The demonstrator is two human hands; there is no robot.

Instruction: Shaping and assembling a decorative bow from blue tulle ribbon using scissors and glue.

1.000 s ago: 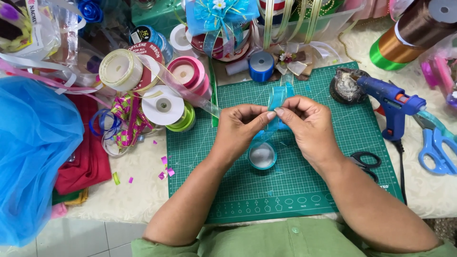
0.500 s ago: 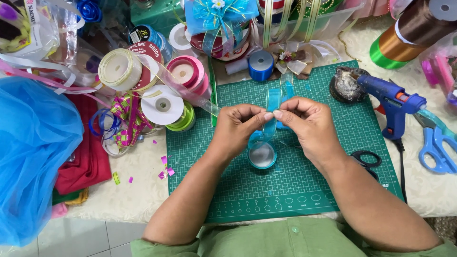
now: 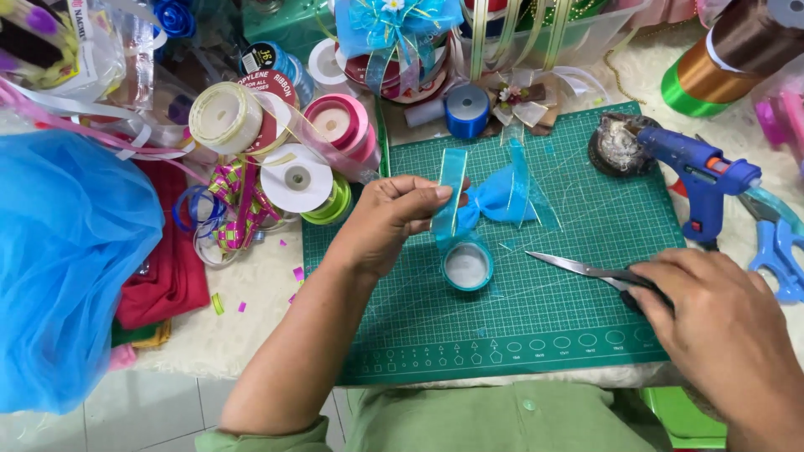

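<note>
Left hand [image 3: 394,219] pinches the ribbon [image 3: 452,192] shut; right hand [image 3: 724,314], at 4 o'clock, closes on scissors [image 3: 586,269]. The loose bow [image 3: 502,197] could unfold if the pinch slackens

A see-through blue ribbon [image 3: 453,188] stood up in the left hand [image 3: 394,219], pinched into a bow [image 3: 496,199] that spread out to the right. Its tail ran down to a small blue spool [image 3: 467,266] lying flat just below. Silver scissors [image 3: 590,271] lay on the near right, points left, handles under the right hand [image 3: 722,322].
</note>
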